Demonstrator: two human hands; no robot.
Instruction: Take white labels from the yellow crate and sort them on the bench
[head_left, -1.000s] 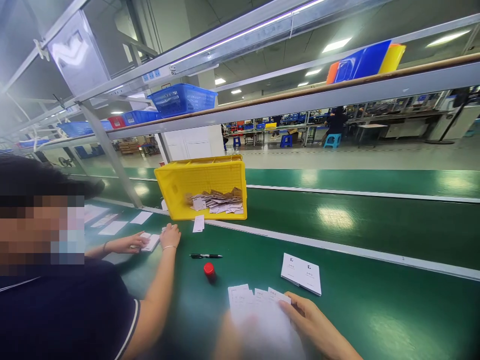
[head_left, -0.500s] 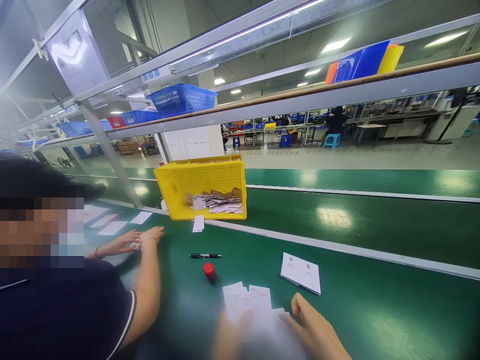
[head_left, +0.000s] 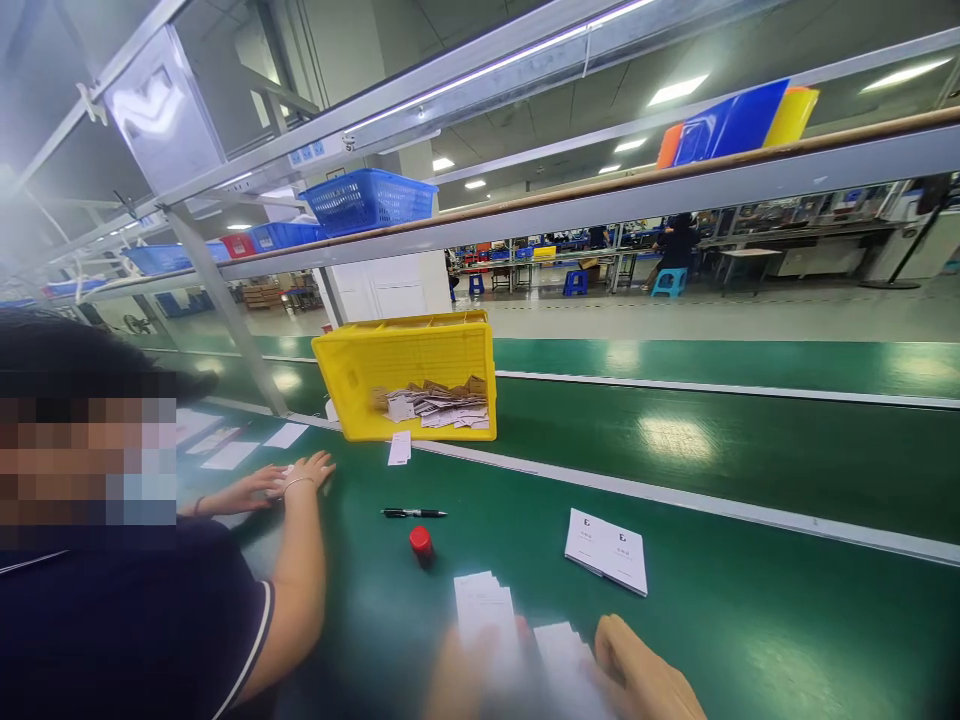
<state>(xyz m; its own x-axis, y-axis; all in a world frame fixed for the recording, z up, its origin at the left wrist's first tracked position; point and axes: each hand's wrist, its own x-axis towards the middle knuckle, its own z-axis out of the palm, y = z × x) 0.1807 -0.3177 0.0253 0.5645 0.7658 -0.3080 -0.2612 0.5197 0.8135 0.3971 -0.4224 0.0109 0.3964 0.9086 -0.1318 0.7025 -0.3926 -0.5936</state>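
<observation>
Paper cards fanned between two hands at the near edge

Cards (head_left: 486,605) of thin white paper, lightly printed, sit low in the view, partly on the green surface (head_left: 750,620) and partly under the person's hands. A second small bundle (head_left: 559,645) lies just beside the first, between the two hands. By the look of them they are very light, flexible and smooth-faced, so they would slide over one another readily and bend or crease if pinched hard; in my judgement the safest hold is across the short edges of the stack, thumb on top and fingers beneath, squaring it against the surface.

The left hand (head_left: 457,675) is badly blurred at the bottom edge; it overlaps the lower part of the cards, but whether its grip is clenched on them or merely resting I cannot tell. The right hand (head_left: 645,675) lies knuckles-up, thumb reaching toward the second bundle and touching or nearly touching it; its fingers are out of the picture, so its grip cannot be told either.

Beyond the cards stand a red cap (head_left: 421,542), a black pen (head_left: 413,513) and a folded leaflet (head_left: 606,551), all apart from the hands. Farther back, a yellow crate (head_left: 405,375) tipped on its side holds more paper slips. At the left a co-worker's hands (head_left: 289,478) rest on other slips
</observation>
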